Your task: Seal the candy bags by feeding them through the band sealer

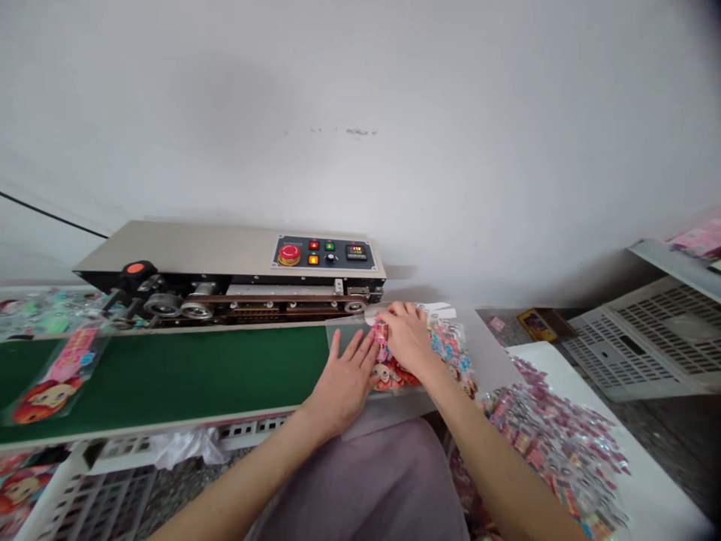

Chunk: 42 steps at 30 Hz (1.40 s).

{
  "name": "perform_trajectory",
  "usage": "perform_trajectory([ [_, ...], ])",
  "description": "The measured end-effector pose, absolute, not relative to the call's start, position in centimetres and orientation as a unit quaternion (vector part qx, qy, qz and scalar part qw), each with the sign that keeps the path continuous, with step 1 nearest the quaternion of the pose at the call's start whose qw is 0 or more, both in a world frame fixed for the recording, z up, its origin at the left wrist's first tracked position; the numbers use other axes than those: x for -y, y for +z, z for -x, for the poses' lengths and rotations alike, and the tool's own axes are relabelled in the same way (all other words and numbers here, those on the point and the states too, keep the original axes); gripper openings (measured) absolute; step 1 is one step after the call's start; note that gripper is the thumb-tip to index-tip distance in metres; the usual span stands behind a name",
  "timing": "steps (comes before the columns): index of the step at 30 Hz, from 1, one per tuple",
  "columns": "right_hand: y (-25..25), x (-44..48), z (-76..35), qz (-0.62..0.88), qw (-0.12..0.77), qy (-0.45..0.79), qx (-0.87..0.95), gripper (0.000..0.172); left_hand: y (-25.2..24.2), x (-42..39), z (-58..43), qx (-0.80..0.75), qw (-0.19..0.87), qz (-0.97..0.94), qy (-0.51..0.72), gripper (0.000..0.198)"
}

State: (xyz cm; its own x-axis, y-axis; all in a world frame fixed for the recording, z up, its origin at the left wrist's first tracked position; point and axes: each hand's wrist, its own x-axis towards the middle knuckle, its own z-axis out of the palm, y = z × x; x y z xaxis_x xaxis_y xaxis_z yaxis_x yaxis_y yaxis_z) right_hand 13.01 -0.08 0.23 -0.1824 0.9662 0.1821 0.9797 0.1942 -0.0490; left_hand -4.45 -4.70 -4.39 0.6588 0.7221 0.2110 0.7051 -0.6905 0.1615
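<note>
**A:** Where is the bag?

**B:** The bag (390, 374) lies flat at the right end of the green belt (197, 372). The sealing machine (236, 259) is at its eleven o'clock and a heap of packets (557, 443) at its four o'clock.

**A:** How would it handle?

**B:** Light, floppy and slick, I'd judge. It is best taken by its clear top edge.

**A:** And the hands?

**B:** The left hand (343, 383) lies flat on it, fingers spread, grasping nothing. The right hand (408, 338) rests on its top with fingers bent. I cannot tell whether they pinch it.
</note>
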Motion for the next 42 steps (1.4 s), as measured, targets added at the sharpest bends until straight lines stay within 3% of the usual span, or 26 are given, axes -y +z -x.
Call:
perform_trajectory([
  [5, 1.0, 2.3, -14.4, 0.644, 0.093, -0.085, 0.755, 0.051, -3.5, 4.7, 3.9, -0.400, 0.039, -0.907, 0.127, 0.054],
  [9, 0.2, 5.1, -16.0, 0.647, 0.077, -0.132, 0.747, 0.041, -3.4, 4.2, 2.9, -0.365, 0.040, -0.920, 0.140, 0.054],
  [22, -1.2, 7.2, -15.8, 0.654, 0.036, -0.127, 0.745, 0.045, -5.1, 4.3, 4.4, -0.408, 0.005, -0.899, 0.162, 0.064],
  [32, -0.7, 6.8, -13.6, 0.648, 0.044, -0.105, 0.753, 0.041, -2.4, 4.5, 8.1, -0.522, 0.003, -0.844, 0.120, 0.051],
  [38, 0.6, 6.3, -13.9, 0.657, 0.024, -0.116, 0.745, 0.038, -2.5, 3.4, 4.3, -0.369, 0.050, -0.919, 0.131, 0.050],
  [42, 1.5, 3.6, -13.9, 0.642, 0.052, -0.062, 0.762, 0.042, -4.3, 3.2, 2.8, -0.371, 0.036, -0.918, 0.140, 0.054],
])
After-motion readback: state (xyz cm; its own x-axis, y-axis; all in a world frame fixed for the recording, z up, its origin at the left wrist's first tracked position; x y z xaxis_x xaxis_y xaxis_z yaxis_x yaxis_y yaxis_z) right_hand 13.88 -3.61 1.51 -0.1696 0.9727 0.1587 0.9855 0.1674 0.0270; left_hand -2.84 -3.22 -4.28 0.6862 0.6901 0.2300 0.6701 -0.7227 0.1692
